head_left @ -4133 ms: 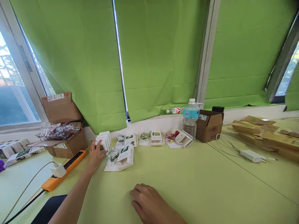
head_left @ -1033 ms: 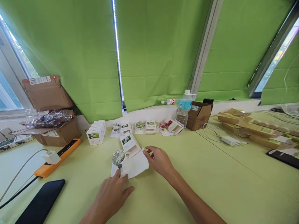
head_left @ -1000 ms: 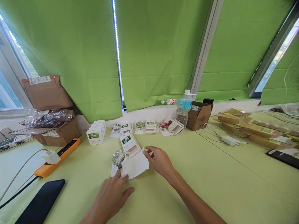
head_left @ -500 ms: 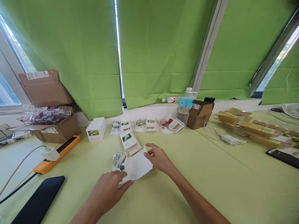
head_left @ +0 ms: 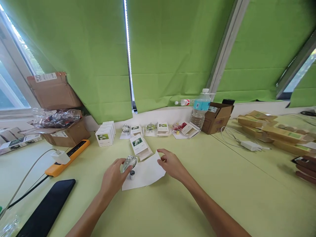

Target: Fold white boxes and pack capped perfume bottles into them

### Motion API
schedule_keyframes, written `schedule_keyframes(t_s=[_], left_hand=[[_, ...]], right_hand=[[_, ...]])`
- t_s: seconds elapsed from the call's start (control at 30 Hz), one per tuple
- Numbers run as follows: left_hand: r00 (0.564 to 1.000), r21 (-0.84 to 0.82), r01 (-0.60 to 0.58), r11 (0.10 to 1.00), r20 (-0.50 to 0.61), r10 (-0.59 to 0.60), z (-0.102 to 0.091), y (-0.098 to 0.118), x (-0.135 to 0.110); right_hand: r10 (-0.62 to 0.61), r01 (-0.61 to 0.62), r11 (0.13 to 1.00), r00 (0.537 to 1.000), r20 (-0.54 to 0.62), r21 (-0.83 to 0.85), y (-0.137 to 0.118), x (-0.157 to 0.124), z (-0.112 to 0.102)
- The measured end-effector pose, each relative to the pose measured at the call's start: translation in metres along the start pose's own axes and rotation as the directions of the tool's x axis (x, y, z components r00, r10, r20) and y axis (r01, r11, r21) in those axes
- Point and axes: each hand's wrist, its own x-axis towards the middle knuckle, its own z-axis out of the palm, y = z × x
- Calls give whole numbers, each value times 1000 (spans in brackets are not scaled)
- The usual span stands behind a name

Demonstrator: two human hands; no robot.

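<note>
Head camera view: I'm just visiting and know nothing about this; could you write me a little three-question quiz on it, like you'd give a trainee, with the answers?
1. What is the left hand holding?
2. True or false: the right hand is at the right edge of the white paper.
3. What colour is the power strip? a) purple, b) orange, c) red

Key: 1. the glass piece; 2. true; 3. b
</note>
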Motion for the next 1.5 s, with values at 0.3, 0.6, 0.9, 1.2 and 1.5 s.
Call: schedule_keyframes(t_s=[0.3, 0.6, 0.9, 1.2, 1.5], left_hand=[[999, -56, 44, 997, 0, -44, -11, -16, 8], [988, -111, 149, 983, -12, -152, -21, -32, 17], [983, -36, 165, 986, -81, -167, -24, -48, 24], [950, 116, 68, 991, -310, -29, -27, -16, 6], [958, 8, -263, 965, 118, 260, -2, 18, -14]], right_hand=[[84, -88, 990, 996, 39, 109, -5, -2, -4], [-45, 26, 970, 996, -72, -242, -8, -5, -4], [-44, 21, 941, 997, -61, -338, -13, -7, -8], [-67, 47, 937, 997, -47, -346, -16, -11, -8], [-72, 52, 932, 996, -43, -358, -18, -11, -7]])
